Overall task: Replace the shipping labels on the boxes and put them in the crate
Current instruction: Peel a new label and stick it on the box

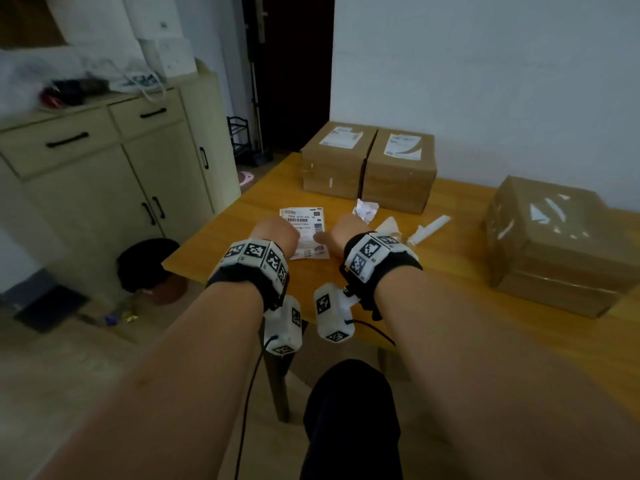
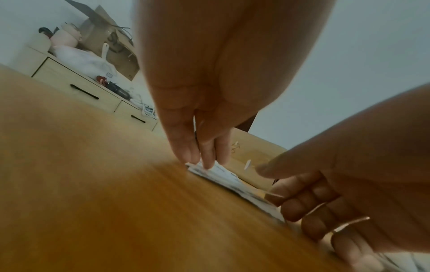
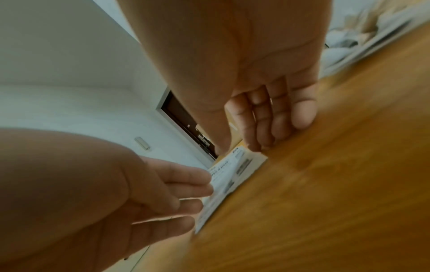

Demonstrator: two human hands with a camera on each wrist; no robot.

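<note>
White barcoded label (image 1: 304,233), brown boxes (image 1: 367,168), orange-yellow table (image 1: 450,306)

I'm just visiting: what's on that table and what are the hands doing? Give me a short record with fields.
Table: wooden table
Boxes: two labelled boxes at the back, a taped box to the right
Label sheet: flat on the table
Left hand: fingertips press the sheet
Right hand: fingers at the sheet's edge
Scraps: peeled paper
Crate: not in view
</note>
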